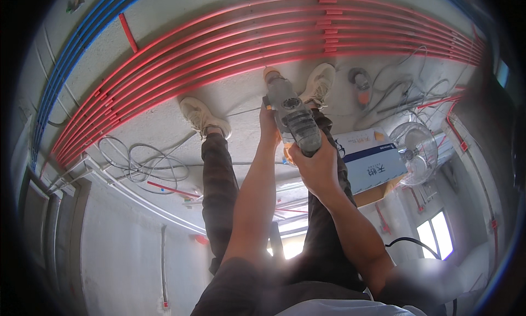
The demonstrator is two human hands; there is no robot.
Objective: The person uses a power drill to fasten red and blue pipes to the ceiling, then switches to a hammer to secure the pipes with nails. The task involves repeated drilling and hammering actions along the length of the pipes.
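A dusty grey rotary hammer [295,113] with an orange front end is held out in front of my legs, its nose toward the red pipes. My left hand [268,125] grips it along its left side, near the front; the fingers are partly hidden behind the tool body. Closed around the rear handle is my right hand [318,169]. The hammer's tip lies close to the nearest red pipe [241,68]; whether they touch, I cannot tell. My shoes stand on the concrete floor on either side of the tool.
Parallel red pipes curve across the floor ahead, with blue pipes [71,64] at far left. Coiled grey cable [148,165] lies left of my legs. On the right are another orange and grey power tool [361,86], tangled cables, a blue and white carton [370,165] and a fan [417,151].
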